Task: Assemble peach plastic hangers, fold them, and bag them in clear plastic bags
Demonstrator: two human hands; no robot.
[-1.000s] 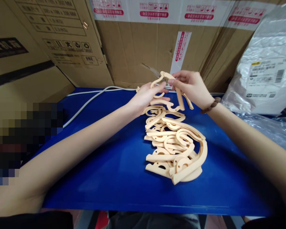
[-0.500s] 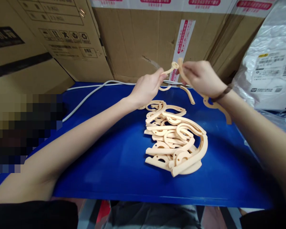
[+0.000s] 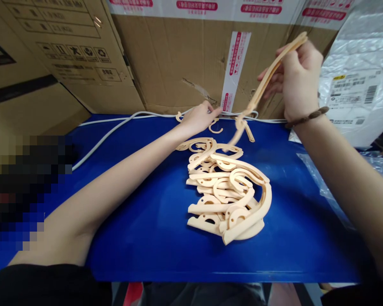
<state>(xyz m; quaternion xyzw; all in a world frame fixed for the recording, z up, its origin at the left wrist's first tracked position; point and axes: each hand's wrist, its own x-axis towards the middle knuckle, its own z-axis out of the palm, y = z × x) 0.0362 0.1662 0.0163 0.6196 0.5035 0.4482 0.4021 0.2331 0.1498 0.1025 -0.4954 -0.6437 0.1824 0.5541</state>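
Observation:
My right hand [image 3: 301,78], raised at the right, grips a beige folding hanger [image 3: 270,76] made of two joined curved arms. Its lower arm hangs down toward the table and is blurred. My left hand [image 3: 198,119] is at the back of the table with fingers apart, and no held thing shows between them. Just beneath its fingertips lies a beige hanger hook [image 3: 222,131]. Another small curved hook piece [image 3: 178,117] lies behind the left hand. A loose hanger arm [image 3: 250,133] rests to the right. In front is a pile of beige folding hangers [image 3: 223,207].
The blue table [image 3: 140,238] backs onto a cardboard box [image 3: 175,55], with another carton [image 3: 83,85] at the left. A white cable [image 3: 115,131] runs along the back edge. Bubble-wrapped packaging [image 3: 347,93] stands at the right, above clear plastic film [image 3: 325,187].
Both hands were together over the back of the table. My right hand has moved up and right with the hanger; my left hand has let go of it and lowered toward the hook.

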